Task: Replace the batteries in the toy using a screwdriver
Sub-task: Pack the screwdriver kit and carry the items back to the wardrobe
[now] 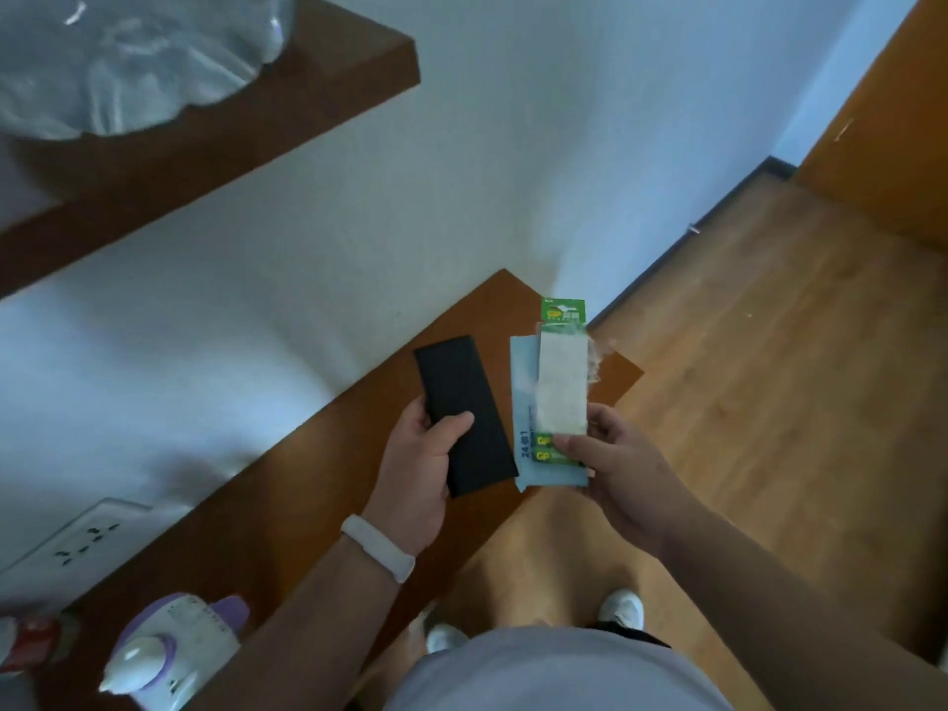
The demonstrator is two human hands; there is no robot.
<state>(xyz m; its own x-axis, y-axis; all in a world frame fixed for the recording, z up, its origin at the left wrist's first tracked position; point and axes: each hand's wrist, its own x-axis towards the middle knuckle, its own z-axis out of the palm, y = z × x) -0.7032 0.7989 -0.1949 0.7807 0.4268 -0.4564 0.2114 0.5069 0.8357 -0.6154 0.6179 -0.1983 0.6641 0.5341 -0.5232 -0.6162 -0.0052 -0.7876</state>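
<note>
Your left hand (418, 472) grips a flat black case (464, 415), thumb curled over its face. Just right of it, your right hand (618, 472) pinches a green battery pack (561, 382) with a pale blue card (523, 382) behind, above the brown desk (308, 505); the white-and-purple toy (174, 646) sits near left.

**Counting What Is Here**

Two hands: a left hand (415, 469) and a right hand (615, 464). One black case (464, 413). One green battery pack (561, 382). One blue paper (523, 372). One purple toy (174, 654). One white wristband (379, 549). Two white shoes (623, 608).
</note>
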